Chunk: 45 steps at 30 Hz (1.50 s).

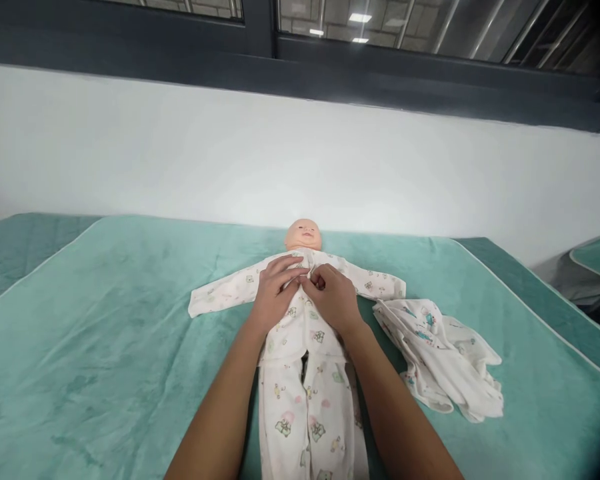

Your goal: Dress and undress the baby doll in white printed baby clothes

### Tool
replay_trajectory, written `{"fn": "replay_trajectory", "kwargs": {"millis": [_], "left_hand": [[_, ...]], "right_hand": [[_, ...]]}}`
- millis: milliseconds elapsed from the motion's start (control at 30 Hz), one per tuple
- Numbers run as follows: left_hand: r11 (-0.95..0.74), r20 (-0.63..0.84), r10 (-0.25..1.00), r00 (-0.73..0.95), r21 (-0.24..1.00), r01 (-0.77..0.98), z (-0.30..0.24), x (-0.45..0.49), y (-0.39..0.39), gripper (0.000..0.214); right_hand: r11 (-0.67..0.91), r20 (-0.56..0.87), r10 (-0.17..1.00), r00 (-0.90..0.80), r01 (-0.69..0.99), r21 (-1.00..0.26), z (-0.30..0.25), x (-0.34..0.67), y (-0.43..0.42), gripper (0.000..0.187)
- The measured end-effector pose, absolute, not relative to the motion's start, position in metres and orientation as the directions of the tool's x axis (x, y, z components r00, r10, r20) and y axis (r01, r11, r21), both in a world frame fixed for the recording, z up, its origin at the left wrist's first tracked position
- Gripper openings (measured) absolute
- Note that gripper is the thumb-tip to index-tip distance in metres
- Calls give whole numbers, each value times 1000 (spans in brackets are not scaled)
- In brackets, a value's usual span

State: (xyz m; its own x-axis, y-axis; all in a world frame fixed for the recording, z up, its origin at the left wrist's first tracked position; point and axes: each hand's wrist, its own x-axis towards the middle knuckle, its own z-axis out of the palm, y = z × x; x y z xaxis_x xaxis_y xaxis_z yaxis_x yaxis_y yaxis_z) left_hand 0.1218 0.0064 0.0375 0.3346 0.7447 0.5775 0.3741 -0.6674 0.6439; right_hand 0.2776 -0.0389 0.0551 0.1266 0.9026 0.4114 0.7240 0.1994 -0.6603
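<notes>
Here's the head view, with the clock face centred on the chest and twelve at the wall (230, 157); a doll (304, 235) lies face up on the green cover (105, 373), bare head at twelve; around its body sits the white printed top (318, 335), sleeves flung out, one to half past eight, the other to three, with no doll hands showing at either cuff; down at six, printed trousers (283, 425) run out of frame, the top's hem lying over the waist; whether legs fill them, I can't tell!

And both hands are right in the middle; the left hand (274, 293) has its fingers stretched and slightly fanned, tips at the front opening, though whether they grip cloth I cannot tell; the right hand (334, 297) is curled tight, thumb and forefinger seemingly pinching the top's front edge; over at four, a bunched white cloth (443, 357) lies just beside the sleeve.

Now, the handling; that top looks thin, soft and light, quick to crease and shift, hardly fragile; best taken by the two front edges, flat between thumb and forefinger; the doll's head looks smooth and firm, perhaps slippery, so steadying at the chest seems surer.
</notes>
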Motion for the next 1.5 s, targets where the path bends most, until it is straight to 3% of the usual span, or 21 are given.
{"fn": "replay_trajectory", "kwargs": {"millis": [167,333,433,667,967,1067,1200,1500], "left_hand": [[-642,560,767,315,667,377,37,123,7,25],[-628,545,778,311,670,396,40,124,5,23],[-638,549,769,327,633,438,41,125,3,26],[-686,561,727,395,607,402,42,124,1,30],[-549,477,819,317,813,194,44,120,-1,19],[-533,439,801,408,833,150,51,115,-6,15],[-567,370,752,546,785,249,59,110,-12,21],[-565,345,764,544,765,309,60,112,-14,17]], "right_hand": [[259,393,916,76,635,-728,54,286,-33,22],[285,309,951,16,343,-895,47,294,-27,25],[257,279,959,41,280,-925,45,297,-24,25],[307,356,934,40,419,-854,43,297,-21,18],[291,485,820,305,507,-811,51,284,-38,24],[273,470,856,215,583,-765,58,281,-51,33],[172,313,948,56,738,-653,66,281,-64,41],[254,169,966,-193,812,-525,80,291,-75,35]]}}
